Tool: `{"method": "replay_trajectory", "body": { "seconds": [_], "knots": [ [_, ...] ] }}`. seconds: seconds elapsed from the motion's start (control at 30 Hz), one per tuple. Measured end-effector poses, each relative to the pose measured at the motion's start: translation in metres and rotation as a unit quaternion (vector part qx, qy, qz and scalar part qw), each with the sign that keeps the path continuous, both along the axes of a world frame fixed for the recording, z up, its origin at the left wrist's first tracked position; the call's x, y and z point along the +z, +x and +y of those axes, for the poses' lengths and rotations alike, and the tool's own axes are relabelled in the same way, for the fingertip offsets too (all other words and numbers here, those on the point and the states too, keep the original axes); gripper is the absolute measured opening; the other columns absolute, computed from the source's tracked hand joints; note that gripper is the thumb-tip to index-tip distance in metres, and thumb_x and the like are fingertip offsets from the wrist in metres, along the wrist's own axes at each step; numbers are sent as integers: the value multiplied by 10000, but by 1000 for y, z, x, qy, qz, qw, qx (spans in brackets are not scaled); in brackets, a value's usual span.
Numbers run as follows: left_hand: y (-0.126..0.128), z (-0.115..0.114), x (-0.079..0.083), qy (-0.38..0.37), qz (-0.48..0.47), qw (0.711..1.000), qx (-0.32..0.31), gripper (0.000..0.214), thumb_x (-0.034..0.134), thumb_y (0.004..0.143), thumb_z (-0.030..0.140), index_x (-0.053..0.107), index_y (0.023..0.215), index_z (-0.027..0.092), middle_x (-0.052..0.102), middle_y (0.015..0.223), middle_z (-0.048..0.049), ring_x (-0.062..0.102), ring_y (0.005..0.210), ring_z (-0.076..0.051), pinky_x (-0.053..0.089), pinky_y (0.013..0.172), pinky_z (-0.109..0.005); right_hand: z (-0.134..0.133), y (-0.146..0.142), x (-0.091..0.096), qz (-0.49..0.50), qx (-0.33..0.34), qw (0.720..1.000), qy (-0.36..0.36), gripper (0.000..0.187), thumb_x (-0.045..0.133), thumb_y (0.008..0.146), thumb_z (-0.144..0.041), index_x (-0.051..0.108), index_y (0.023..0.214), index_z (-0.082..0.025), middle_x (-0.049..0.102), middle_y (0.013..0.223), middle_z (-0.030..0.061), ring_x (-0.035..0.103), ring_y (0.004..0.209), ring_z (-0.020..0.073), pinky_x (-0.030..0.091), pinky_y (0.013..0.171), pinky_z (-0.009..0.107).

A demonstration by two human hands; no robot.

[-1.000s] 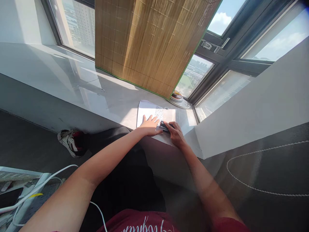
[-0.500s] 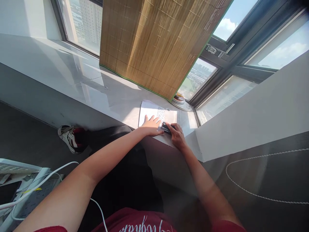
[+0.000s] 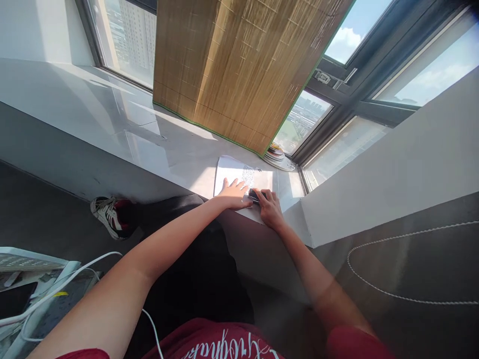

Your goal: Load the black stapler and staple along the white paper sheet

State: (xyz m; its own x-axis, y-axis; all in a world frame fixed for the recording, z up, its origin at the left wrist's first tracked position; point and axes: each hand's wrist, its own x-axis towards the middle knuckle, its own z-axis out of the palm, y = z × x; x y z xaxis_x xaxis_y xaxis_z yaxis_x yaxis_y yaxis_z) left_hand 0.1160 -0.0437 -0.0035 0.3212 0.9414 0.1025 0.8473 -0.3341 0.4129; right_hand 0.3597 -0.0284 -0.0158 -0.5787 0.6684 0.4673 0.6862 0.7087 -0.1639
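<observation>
Glossy sill (image 3: 183, 154) under white paper (image 3: 227, 167)

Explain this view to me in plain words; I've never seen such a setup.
There is no machine: these are a person's bare hands, seen by a camera worn on the head, looking forward and down. The left hand lies spread on white paper with dense dark marks, on a pale, glossy windowsill. The right hand has its grip on a small black oblong object, too small here to identify. Farther back are a stack of round, flat pieces and a brown slatted blind.
</observation>
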Motion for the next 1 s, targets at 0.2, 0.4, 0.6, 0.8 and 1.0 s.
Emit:
{"method": "replay_trajectory", "body": {
  "seconds": [0.2,0.4,0.6,0.8,1.0],
  "knots": [
    [-2,-4,4,1,4,1000,-9,861,639,968,758,508,1701,326,384,1833,-99,196,1735,-465,62,1385,-771,6,15,-10,167,-67,983,24,579,575,1021,-225,583,1598,-273,636,1216,132,633,1148,342,566,1066,563],
    [-14,-4,23,44,-30,996,69,521,603,1072,510,669,1499,219,543,1713,-115,449,1601,-399,330,1358,-617,48,-29,16,297,-174,937,57,563,620,920,-192,640,1483,-206,600,1178,148,632,1083,329,557,1042,529],
    [-33,-1,37,154,-55,949,270,319,432,1063,72,725,1038,197,701,1247,-144,658,1227,-297,516,1077,-418,81,-142,26,253,-137,955,-65,603,567,830,-41,643,1407,-198,577,1219,125,641,1141,298,540,1110,464],
    [-31,5,27,184,-81,951,237,295,495,990,11,642,848,223,674,1096,-111,664,1065,-266,506,952,-380,82,-157,7,263,-159,947,-90,576,573,862,-66,622,1413,-225,572,1223,116,608,1176,305,525,1106,459],
    [-27,9,20,174,-140,946,235,300,496,985,26,600,792,230,640,1076,-103,622,1027,-272,480,912,-402,75,-86,-9,269,-206,938,-76,553,624,885,-117,659,1425,-227,588,1165,102,613,1104,297,523,1092,464]
  ]
}}
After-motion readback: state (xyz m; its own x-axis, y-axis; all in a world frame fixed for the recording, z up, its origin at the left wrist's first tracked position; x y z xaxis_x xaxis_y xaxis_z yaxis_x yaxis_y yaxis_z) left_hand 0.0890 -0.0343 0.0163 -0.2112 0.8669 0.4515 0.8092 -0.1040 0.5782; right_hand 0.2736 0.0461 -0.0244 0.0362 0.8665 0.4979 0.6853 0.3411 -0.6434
